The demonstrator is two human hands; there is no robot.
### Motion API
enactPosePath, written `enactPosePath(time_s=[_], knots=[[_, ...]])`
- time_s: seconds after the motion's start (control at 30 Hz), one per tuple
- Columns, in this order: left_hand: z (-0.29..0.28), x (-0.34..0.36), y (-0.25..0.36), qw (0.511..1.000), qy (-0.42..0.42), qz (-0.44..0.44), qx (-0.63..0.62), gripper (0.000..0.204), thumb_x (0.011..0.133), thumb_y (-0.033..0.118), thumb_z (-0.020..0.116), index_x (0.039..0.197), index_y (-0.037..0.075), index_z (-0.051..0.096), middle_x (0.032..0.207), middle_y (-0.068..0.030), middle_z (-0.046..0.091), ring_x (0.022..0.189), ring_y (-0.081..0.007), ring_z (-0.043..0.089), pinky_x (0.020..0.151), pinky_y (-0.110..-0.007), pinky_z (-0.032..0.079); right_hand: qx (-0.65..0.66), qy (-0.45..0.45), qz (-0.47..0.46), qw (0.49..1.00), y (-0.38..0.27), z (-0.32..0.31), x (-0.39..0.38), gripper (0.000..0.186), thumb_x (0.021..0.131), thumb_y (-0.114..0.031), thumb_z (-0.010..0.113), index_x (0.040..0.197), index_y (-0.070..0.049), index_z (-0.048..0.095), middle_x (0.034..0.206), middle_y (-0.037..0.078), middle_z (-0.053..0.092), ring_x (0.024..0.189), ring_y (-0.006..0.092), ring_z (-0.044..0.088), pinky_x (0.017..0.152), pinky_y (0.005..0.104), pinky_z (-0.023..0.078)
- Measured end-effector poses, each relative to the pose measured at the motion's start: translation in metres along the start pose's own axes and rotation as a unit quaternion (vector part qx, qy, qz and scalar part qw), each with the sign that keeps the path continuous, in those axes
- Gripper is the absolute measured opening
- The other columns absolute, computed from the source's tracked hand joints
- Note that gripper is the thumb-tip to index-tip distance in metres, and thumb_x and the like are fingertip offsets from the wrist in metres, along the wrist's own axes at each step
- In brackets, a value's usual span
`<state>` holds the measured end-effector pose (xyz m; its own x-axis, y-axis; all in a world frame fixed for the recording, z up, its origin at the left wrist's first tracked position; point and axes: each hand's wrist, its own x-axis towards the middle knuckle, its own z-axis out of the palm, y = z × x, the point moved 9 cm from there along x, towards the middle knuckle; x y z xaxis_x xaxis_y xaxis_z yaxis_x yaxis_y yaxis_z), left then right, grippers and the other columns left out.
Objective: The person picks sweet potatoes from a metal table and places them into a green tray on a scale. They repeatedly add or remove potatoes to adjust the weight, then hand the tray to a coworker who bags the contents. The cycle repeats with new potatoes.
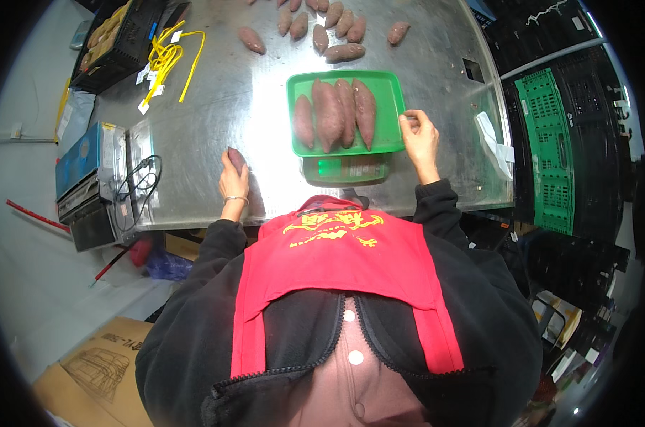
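In the head view, the left hand (pixel 233 184) is closed round a small sweet potato (pixel 237 159) above the table (pixel 194 128); the right hand (pixel 421 141) touches the right rim (clamped or not, I cannot tell) of a green tray (pixel 389 107) bearing larger sweet potatoes (pixel 329 117).

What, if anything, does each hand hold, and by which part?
The left hand holds a sweet potato by its near part, the far end showing. The right hand touches the tray at its right rim; whether it grips cannot be told.
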<state>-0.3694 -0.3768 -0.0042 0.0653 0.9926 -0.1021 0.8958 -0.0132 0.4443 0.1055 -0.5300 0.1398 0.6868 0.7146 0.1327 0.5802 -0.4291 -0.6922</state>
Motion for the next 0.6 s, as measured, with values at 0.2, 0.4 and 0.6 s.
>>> enactPosePath(time_s=[0.2, 0.4, 0.6], knots=[[0.002, 0.024, 0.003, 1.000, -0.009, -0.001, -0.006, 0.072, 0.091, 0.028, 0.070, 0.148, 0.009, 0.030, 0.107, -0.0309, 0.068, 0.101, -0.0499, 0.065, 0.084, -0.055, 0.052, 0.051, -0.089, -0.080, 0.991, -0.061, 0.046, -0.012, 0.025, 0.089, -0.024, 0.072, 0.106, -0.006, 0.069, 0.079, 0.009, 0.070, 0.064, 0.0211, 0.067, 0.062, 0.0360, 0.053], [-0.019, 0.023, 0.022, 0.996, 0.073, 0.033, 0.037, 0.069, 0.090, 0.026, 0.072, 0.146, 0.007, 0.036, 0.104, -0.0247, 0.068, 0.096, -0.0455, 0.066, 0.083, -0.051, 0.053, 0.046, -0.134, -0.097, 0.985, -0.092, 0.062, -0.017, 0.025, 0.089, -0.019, 0.072, 0.107, -0.003, 0.068, 0.080, 0.010, 0.070, 0.062, 0.0182, 0.064, 0.061, 0.0316, 0.052], [-0.048, 0.021, 0.123, 0.962, 0.089, 0.157, -0.206, 0.053, 0.086, 0.012, 0.071, 0.135, 0.002, 0.053, 0.092, -0.0123, 0.066, 0.075, -0.0266, 0.067, 0.070, -0.039, 0.054, 0.050, -0.108, -0.098, 0.988, -0.095, 0.056, 0.011, 0.024, 0.089, -0.018, 0.072, 0.107, -0.003, 0.068, 0.079, 0.011, 0.071, 0.064, 0.0189, 0.066, 0.062, 0.0318, 0.053]])
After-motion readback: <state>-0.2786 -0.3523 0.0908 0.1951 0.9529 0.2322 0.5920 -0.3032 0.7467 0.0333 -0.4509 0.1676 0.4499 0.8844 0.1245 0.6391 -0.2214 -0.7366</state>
